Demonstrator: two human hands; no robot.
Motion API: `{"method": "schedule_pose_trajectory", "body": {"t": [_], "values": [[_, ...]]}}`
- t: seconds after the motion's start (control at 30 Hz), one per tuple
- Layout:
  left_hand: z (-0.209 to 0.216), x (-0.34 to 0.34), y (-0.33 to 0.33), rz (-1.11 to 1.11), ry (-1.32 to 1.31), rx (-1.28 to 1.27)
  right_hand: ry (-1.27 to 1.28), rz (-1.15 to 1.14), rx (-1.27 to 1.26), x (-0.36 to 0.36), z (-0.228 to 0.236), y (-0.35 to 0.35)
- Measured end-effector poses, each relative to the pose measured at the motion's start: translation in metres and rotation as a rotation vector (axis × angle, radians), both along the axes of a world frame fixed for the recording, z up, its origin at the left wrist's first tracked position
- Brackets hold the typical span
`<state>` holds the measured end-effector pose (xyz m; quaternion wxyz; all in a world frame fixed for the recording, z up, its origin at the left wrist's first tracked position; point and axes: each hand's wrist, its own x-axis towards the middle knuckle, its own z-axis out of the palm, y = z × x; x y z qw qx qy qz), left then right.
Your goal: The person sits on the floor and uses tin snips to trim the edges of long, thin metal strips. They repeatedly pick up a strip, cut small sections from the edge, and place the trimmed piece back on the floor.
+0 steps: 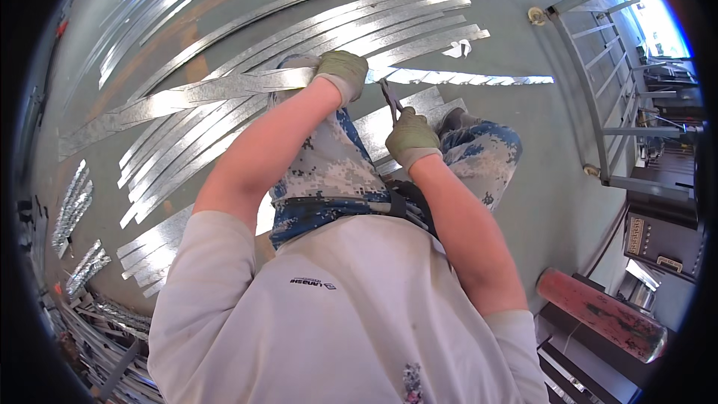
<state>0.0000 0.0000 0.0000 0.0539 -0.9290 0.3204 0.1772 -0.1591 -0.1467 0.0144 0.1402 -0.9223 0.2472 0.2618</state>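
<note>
We have a metal strip (262,81) across our left leg (321,157), notched-looking end out right. Our left hand (342,75) grips it; our right hand (413,137) is clenched on a plier-like tool (391,99), head at the strip's edge. More strips (336,28) on the floor (516,45), wheeled rack (585,82) right.

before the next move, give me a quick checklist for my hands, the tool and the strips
1. Left hand gripping the metal strip: ok
2. Right hand closed around the hand tool: ok
3. Both hands gloved: ok
4. Tool's tip closed on the strip: cannot tell, too small
5. Floor by the legs free of loose strips: not ok, several lie close
</note>
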Motion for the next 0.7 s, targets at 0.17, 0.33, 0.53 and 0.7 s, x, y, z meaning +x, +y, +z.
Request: {"method": "schedule_pose_trajectory", "body": {"t": [0.17,0.33,0.53,0.7], "values": [[-0.007,0.004,0.009,0.005,-0.024,-0.126,-0.007,0.09,0.011,0.006,0.019,-0.009],[-0.005,-0.001,0.012,-0.027,-0.055,-0.191,0.011,0.129,0.11,0.003,0.024,-0.018],[-0.01,0.012,0.0,-0.01,0.074,-0.133,-0.055,0.088,-0.096,-0.003,0.016,0.005],[-0.002,0.019,-0.009,-0.002,0.175,-0.051,-0.017,0.364,-0.208,-0.002,0.052,0.008]]}}
